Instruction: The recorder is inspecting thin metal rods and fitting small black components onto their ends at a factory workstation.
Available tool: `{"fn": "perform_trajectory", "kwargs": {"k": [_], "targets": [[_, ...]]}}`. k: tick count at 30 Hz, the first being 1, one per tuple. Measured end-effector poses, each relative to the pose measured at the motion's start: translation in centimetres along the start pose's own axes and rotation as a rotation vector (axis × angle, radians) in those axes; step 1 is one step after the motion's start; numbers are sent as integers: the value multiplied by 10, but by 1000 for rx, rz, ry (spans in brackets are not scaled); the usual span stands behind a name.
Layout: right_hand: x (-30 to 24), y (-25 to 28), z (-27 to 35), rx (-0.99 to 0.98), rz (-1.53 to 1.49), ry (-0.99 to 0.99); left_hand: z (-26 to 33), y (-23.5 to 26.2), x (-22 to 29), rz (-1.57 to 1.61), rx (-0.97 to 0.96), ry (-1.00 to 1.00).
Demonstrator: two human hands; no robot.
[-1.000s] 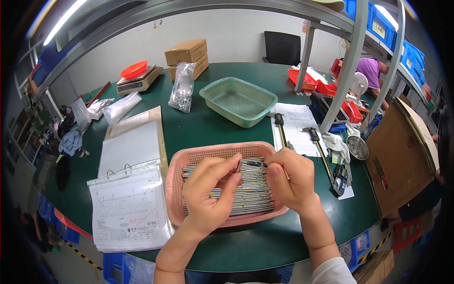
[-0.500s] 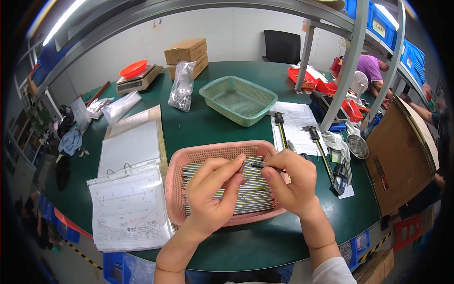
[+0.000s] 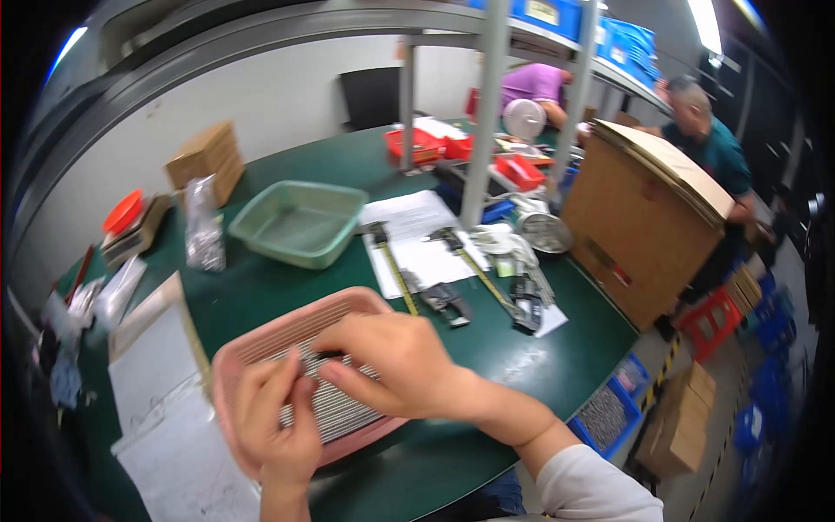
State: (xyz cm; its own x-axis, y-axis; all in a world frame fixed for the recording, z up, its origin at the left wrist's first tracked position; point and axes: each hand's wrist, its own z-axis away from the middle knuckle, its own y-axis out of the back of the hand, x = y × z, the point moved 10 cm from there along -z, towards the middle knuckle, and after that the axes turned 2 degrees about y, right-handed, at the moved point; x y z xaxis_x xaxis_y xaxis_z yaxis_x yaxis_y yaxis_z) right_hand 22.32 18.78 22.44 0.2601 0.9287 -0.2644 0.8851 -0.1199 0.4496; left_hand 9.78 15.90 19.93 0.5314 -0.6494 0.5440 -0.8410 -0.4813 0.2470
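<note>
Ceiling light (image 3: 705,26) glares upper right; blur smears the hands (image 3: 400,361); fisheye edges bend and darken.

My left hand (image 3: 278,418) and right hand (image 3: 391,361) meet above the pink basket (image 3: 235,357), blocking the way straight down into it. A broad stretch of green tabletop (image 3: 544,374) gives passage right of my forearm, up to the calipers (image 3: 474,263) and white glove (image 3: 497,240). Farther right, a tall cardboard box (image 3: 639,226) walls off reach; ahead stands a metal post (image 3: 487,113). A narrow strip parts the pink basket from the green basket (image 3: 287,250); papers (image 3: 178,457) crowd its left side.
</note>
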Motion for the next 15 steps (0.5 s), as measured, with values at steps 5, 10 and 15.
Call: {"fn": "perform_trajectory", "kwargs": {"k": [5,10,15], "targets": [[12,7,8,20,-17,-158,0,-11,1,1,-43,0],[12,0,10,-4,32,-91,1,-11,-3,11,-52,76],[16,1,6,23,-95,-186,-1,-9,2,-60,-46,3]]}}
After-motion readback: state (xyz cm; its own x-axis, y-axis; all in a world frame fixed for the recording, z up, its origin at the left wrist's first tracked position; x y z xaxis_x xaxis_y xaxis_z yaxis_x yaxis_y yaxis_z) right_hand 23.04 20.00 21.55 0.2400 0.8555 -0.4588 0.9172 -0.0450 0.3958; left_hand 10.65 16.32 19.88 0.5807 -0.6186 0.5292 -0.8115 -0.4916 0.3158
